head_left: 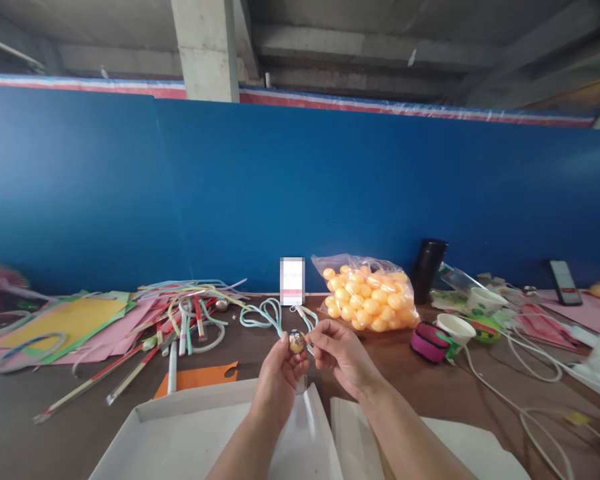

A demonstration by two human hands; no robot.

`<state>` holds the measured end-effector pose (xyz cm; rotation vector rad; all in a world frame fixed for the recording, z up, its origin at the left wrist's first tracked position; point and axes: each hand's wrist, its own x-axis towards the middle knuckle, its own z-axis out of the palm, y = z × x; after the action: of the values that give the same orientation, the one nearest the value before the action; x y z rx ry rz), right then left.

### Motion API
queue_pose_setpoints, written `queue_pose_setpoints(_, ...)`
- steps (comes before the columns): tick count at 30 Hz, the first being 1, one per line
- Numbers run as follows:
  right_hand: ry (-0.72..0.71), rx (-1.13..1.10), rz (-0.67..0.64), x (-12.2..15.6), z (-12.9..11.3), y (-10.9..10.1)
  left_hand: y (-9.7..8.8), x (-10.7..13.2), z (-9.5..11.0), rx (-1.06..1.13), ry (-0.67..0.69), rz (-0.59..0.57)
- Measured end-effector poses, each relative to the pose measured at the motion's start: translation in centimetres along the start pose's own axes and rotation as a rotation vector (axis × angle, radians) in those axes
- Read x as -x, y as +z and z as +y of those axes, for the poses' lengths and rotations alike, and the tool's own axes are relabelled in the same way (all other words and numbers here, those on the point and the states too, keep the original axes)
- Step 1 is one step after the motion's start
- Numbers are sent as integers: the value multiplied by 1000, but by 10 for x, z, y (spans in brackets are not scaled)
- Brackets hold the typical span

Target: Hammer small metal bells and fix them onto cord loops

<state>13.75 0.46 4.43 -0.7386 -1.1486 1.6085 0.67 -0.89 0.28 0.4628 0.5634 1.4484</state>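
My left hand [280, 367] holds a shiny metal ball [297, 341] between thumb and fingers, above the near edge of the table. Close beside the ball, my right hand [343, 357] is closed in a pinch. A small pale bit shows at its fingertips, too small to name. Just behind both hands lies a looped light blue cord [263, 313], part of it hidden by the fingers. Below my wrists is a white open box [195, 400]. A second shiny ball [222, 304] rests farther left, by the tangled cords.
A clear bag of orange balls [370, 297] stands behind my right hand, near a black bottle [429, 270]. Paper cups [455, 328], a magenta pouch [429, 342] and white cables [505, 400] lie right. Coloured paper [70, 323] and red-and-cream sticks [95, 387] spread left. A blue partition [280, 187] rises behind.
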Motion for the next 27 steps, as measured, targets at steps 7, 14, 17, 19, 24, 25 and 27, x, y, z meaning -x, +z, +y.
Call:
queue_pose_setpoints(7, -37, -28, 16, -3, 4, 1, 0, 0, -1, -5, 1, -4)
queue_pose_setpoints(14, -10, 42, 28, -3, 4, -2, 2, 0, 4, 79, -48, 40)
queue_pose_setpoints(17, 15, 69, 9, -1, 3, 0, 1, 0, 4, 94, -56, 11)
queue_pose_setpoints(19, 26, 75, -7, -1, 2, 2, 0, 0, 5, 100, -51, 9)
queue_pose_setpoints(24, 51, 37, -16, -2, 6, 2, 3, 1, 8, 135, -34, 18)
queue_pose_setpoints(25, 52, 36, -17, -2, 7, 1, 3, 2, 8, 139, -33, 15)
queue_pose_setpoints(27, 57, 41, -21, -2, 8, 1, 4, 2, 9, 138, -32, 12)
